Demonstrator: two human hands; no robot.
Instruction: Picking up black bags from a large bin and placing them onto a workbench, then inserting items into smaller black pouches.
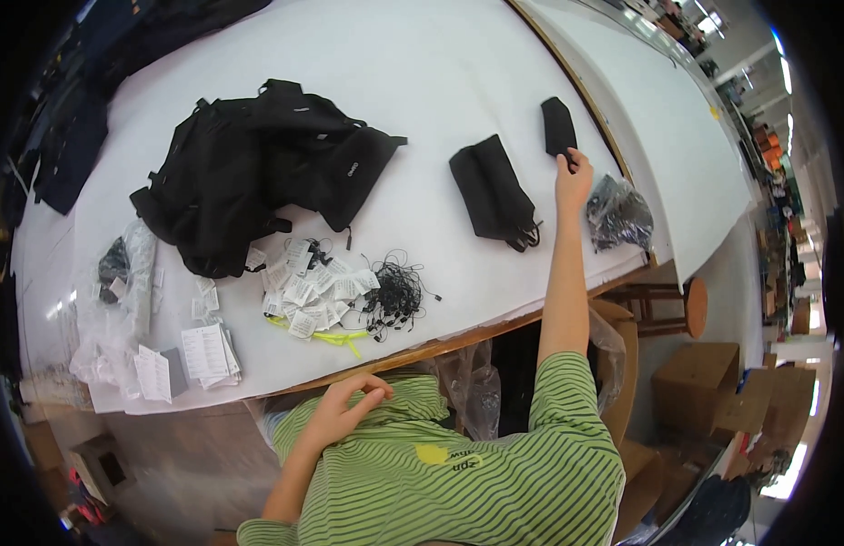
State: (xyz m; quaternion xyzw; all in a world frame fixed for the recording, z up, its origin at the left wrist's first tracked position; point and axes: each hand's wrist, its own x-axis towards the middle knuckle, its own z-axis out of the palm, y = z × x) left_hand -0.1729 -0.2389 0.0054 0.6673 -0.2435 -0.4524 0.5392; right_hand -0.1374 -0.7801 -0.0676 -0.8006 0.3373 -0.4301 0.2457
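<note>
My right hand [573, 177] is stretched far out over the bench [422, 73], and its fingertips pinch the lower edge of a small black pouch [558, 126]. This pouch is flat, made of soft cloth, with rounded corners, and it lies near the far right side of the white surface. My left hand [344, 409] is close to my chest, on my green striped shirt [458, 473]; its fingers are curled together and hold nothing that I can see.

I count two black pouches. The second pouch [492, 193] is bigger and longer, and it lies just to the left of my right arm, with a short cord at its lower end. Left of it there is one heap of black clothes [258, 168], crumpled, with straps. Below the heap I see a pile of many small white paper tags [308, 291], too many to count, and beside them one tangle of thin black strings [396, 293]. One yellow-green plastic strip [335, 337] lies under the tags. At the left edge there are two small stacks of printed sheets [190, 359] and some clear plastic bags [112, 309]. One more crinkled clear bag [619, 214] with dark contents lies right of my wrist.
</note>
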